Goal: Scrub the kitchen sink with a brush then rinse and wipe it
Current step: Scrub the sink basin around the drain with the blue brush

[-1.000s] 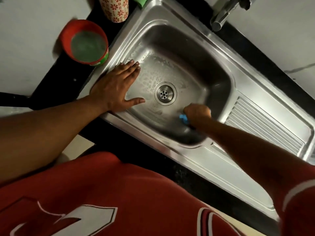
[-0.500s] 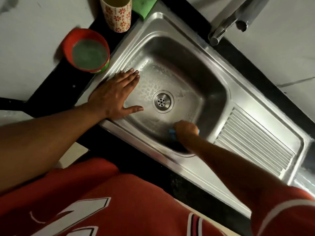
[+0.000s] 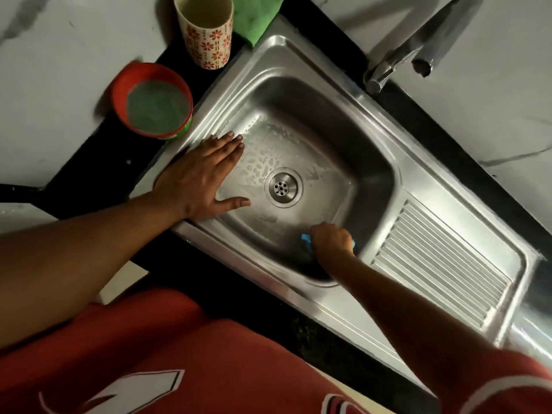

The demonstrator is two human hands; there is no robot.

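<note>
Your right hand point(image 3: 331, 239) was curled tight round the blue brush point(image 3: 306, 238), low against the near wall of the sink point(image 3: 343, 127), to the near right of the drain point(image 3: 283, 186); only slivers of blue showed beside your knuckles. Your left hand point(image 3: 203, 174) lay flat on the sink's left rim, fingers straight and together, thumb spread, holding nothing. Droplets speckled the basin floor between that hand and the drain. The ribbed drainboard point(image 3: 442, 264) ran off right. On the dark surface point(image 3: 89, 162) to the left stood a red bowl point(image 3: 152, 101), with a flowered cup point(image 3: 206, 31) and a green cloth point(image 3: 257, 13) farther back
</note>
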